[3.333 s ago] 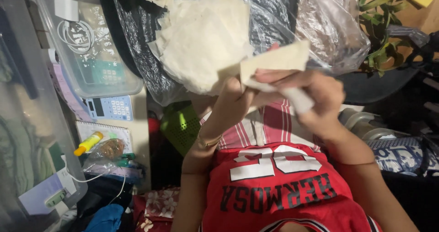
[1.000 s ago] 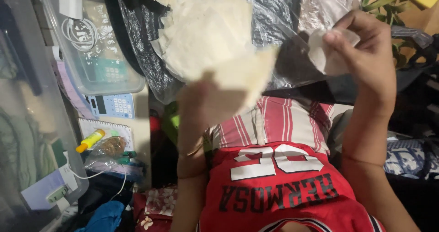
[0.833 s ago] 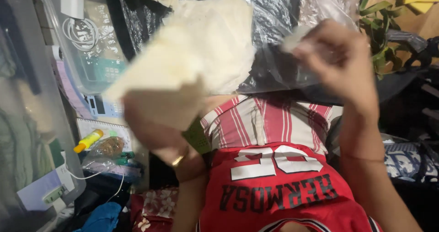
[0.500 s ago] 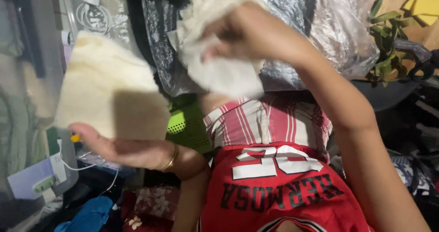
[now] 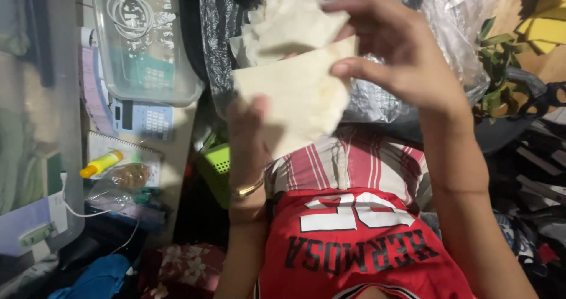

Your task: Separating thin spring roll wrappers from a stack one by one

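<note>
Left hand (image 5: 250, 128) clenched on lower edge of pale sheet (image 5: 295, 98), raised above lap. Right hand (image 5: 401, 57) fingers pinching its upper right corner. More sheets (image 5: 289, 22) behind, on clear plastic bag (image 5: 413, 16).

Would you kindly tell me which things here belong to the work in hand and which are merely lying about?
In hand:
left hand and right hand, both on the pale sheet
stack of sheets
plastic bag

Lying about:
clear tub
calculator
yellow marker
green basket
</note>
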